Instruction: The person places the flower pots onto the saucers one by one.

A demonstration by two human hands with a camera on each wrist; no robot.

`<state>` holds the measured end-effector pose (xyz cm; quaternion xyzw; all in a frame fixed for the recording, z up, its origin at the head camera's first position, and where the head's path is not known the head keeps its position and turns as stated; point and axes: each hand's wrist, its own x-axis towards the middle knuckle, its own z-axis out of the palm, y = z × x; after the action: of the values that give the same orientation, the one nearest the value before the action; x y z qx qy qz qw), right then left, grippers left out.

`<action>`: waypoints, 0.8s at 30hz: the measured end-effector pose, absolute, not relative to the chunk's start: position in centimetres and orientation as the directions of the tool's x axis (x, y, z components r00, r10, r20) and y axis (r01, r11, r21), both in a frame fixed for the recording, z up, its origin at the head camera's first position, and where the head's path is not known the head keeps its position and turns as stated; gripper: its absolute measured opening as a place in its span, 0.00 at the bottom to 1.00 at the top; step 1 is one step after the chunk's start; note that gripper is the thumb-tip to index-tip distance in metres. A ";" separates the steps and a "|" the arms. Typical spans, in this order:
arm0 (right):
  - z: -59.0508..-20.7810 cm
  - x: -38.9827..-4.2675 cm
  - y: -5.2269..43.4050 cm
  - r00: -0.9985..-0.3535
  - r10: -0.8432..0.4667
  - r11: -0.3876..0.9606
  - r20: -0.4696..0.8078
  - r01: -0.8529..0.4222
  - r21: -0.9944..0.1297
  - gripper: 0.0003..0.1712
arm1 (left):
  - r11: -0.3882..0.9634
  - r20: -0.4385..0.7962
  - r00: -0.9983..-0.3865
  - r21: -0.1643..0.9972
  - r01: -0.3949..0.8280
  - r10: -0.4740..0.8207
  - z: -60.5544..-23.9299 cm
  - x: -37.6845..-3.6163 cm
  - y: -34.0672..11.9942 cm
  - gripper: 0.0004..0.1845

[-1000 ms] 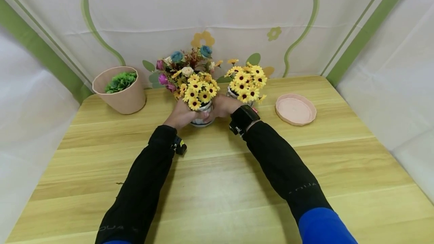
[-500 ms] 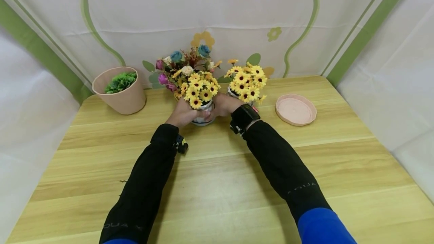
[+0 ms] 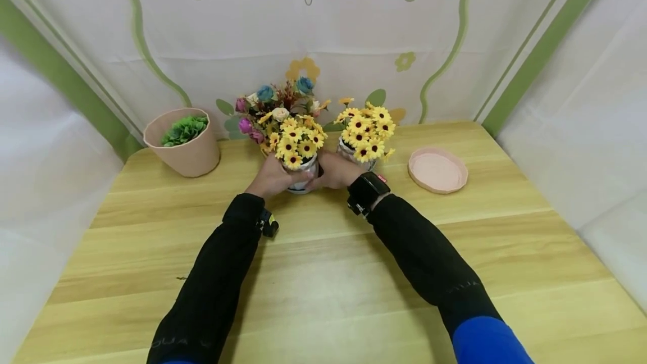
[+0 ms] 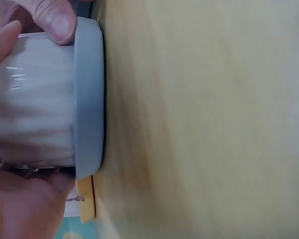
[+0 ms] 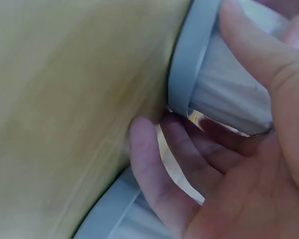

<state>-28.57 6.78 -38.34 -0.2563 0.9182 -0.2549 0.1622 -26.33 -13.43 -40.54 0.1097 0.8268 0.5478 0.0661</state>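
Both hands hold a small pot of yellow flowers (image 3: 298, 142) with dark centres, upright on the table. My left hand (image 3: 273, 177) grips it from the left, and my right hand (image 3: 336, 171) from the right. Close up in the left wrist view, the whitish pot (image 4: 35, 109) has a grey saucer (image 4: 89, 99) at its base. In the right wrist view, my right thumb lies along the pot (image 5: 234, 84) while the other fingers reach round its far side. A second pot of yellow flowers (image 3: 366, 133) stands just beyond my right hand.
Behind the held pot is a mixed bouquet (image 3: 278, 108) with blue, purple and cream blooms. To the left stands a pink planter (image 3: 189, 156) with a green plant (image 3: 184, 130) inside. A shallow pink dish (image 3: 437, 171) lies to the right. A printed cloth hangs along the table's back edge.
The head view has tilted slightly, so the whole scene sits a little lower. Both hands keep hold of the flower pot, which has hardly moved.
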 end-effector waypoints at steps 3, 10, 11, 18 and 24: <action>-39.1 -27.8 7.2 -0.811 -0.569 0.724 -0.137 -0.415 -0.551 0.50 | 0.372 0.020 -0.962 0.920 0.125 0.272 -41.3 -26.2 -13.7 0.51; -40.1 -25.6 8.7 -0.771 -0.620 0.720 -0.144 -0.486 -0.494 0.62 | 0.373 0.023 -0.950 0.917 0.144 0.310 -41.5 -24.9 -14.3 0.55; -40.1 -25.2 9.1 -0.767 -0.625 0.720 -0.147 -0.493 -0.489 0.62 | 0.393 0.003 -0.954 0.911 0.127 0.300 -41.4 -24.6 -14.6 0.58; -39.8 -22.0 12.7 -0.771 -0.624 0.724 -0.128 -0.508 -0.468 0.61 | 0.507 -0.077 -0.959 0.859 0.075 0.273 -41.0 -22.0 -17.5 0.61; -39.3 -19.9 16.8 -0.804 -0.595 0.744 0.003 -0.552 -0.376 0.60 | 0.542 -0.095 -0.964 0.839 0.057 0.248 -40.5 -18.2 -22.1 0.55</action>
<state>-19.94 16.85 -39.27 -0.3078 0.9319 -0.1825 0.0589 -18.23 -22.07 -40.50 0.0873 0.8721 0.4707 0.1017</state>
